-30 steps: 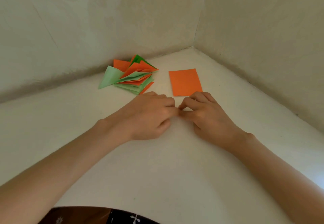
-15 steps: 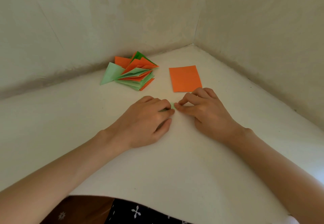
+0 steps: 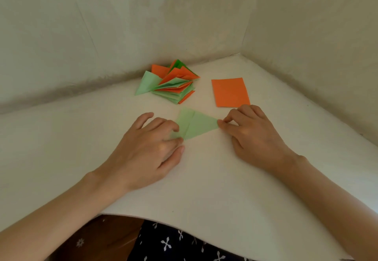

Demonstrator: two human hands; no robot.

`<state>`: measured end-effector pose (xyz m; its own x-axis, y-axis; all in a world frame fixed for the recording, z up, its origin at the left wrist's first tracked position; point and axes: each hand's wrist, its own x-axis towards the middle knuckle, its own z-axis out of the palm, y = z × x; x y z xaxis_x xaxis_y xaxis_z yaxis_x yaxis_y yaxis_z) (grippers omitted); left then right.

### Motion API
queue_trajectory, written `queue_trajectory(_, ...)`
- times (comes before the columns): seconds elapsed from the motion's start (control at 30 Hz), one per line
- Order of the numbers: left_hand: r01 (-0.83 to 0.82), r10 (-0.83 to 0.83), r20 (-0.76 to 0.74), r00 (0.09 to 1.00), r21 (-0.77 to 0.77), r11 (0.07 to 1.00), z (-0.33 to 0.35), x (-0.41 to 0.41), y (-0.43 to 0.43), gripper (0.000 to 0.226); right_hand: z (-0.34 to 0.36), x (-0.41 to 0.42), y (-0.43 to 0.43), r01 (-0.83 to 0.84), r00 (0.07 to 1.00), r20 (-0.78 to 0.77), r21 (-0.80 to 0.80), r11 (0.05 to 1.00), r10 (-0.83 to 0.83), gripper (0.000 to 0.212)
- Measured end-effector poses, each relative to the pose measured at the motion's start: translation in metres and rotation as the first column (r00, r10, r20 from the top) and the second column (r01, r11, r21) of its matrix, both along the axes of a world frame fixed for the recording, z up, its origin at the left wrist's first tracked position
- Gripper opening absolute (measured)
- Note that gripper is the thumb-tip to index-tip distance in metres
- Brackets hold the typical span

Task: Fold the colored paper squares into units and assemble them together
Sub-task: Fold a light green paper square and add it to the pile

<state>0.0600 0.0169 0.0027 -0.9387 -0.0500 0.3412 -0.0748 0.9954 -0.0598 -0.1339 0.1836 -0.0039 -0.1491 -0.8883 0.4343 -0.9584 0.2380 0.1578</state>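
A light green folded paper [image 3: 194, 124] lies flat on the white table [image 3: 204, 179] between my hands, creased down its middle. My left hand [image 3: 149, 150] pinches its left corner between thumb and fingertips. My right hand [image 3: 249, 136] pinches its right tip. Behind it sits a heap of folded orange and green units [image 3: 173, 84]. A flat stack of orange paper squares [image 3: 230, 92] lies to the right of the heap, just beyond my right fingers.
Two pale walls meet in a corner [image 3: 243, 52] behind the papers. The table's near edge [image 3: 184, 228] curves over my lap, where dark patterned cloth [image 3: 173, 242] shows.
My hands, close together and covering the green paper before, have drawn apart. The green piece is now opened out and visible between them.
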Motion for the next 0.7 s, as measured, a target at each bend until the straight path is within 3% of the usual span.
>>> queue_trajectory(0.1, -0.114, 0.114, -0.029, 0.993, -0.004, 0.994, 0.003, -0.016, 0.008, 0.053, 0.002, 0.02, 0.002, 0.131, 0.991, -0.022, 0.041, 0.99, -0.131, 0.037)
queue_trajectory(0.23, -0.096, 0.097, -0.014, 0.995, 0.065, 0.993, -0.003, -0.034, 0.026, 0.049, 0.001, 0.048, 0.0, 0.251, 0.967, 0.019, 0.062, 0.966, -0.253, 0.037)
queue_trajectory(0.4, -0.074, 0.073, 0.014, 0.997, 0.143, 0.987, -0.012, -0.042, 0.027, 0.05, 0.005, 0.052, 0.01, 0.26, 0.966, -0.004, 0.086, 0.962, -0.26, 0.058)
queue_trajectory(0.5, 0.028, -0.028, -0.003, 1.0, 0.169, 0.985, -0.011, -0.048, 0.018, 0.048, 0.018, 0.037, 0.019, 0.189, 0.982, 0.008, 0.084, 0.978, -0.19, 0.058)
queue_trajectory(0.6, 0.14, -0.145, -0.003, 0.989, 0.285, 0.948, -0.01, -0.056, 0.004, 0.044, 0.037, 0.009, 0.008, 0.172, 0.958, 0.234, -0.004, 0.985, -0.166, 0.047)
queue_trajectory(0.7, 0.141, -0.152, -0.019, 0.988, 0.498, 0.855, -0.011, -0.065, -0.012, 0.039, 0.039, -0.008, -0.021, 0.184, 0.781, 0.604, 0.016, 0.983, -0.156, 0.023)
